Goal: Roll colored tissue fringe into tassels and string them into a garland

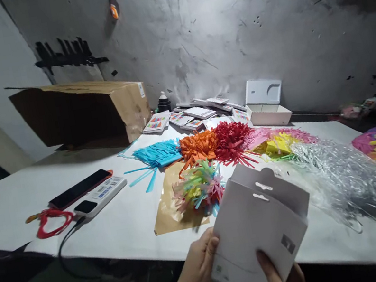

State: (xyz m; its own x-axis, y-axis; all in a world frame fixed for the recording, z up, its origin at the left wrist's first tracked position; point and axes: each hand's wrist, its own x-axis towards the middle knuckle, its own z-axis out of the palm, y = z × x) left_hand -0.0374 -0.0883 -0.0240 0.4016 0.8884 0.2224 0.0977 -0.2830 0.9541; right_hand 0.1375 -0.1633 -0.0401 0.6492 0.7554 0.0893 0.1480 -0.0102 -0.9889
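A white cardboard box (249, 227) with hang-tab slots and an opened top flap is held at the table's front edge, tilted. My left hand (202, 259) grips its left side. On the lower right, my right hand (279, 277) is closed round the box, thumb on its front face. Just beyond lies a multicoloured bunch of paper strips (201, 187) on a brown paper sheet (171, 211). Behind it are blue strips (159, 154), orange strips (198, 146) and red strips (231, 138). The inside of the box is hidden.
A phone (80, 189) and a white power bank (101, 196) with cables lie at left. An open carton (132, 109) stands behind them. Several flat printed boxes (201, 112) and an open white box (270, 115) sit at the back. Silver tinsel (356, 180) covers the right side.
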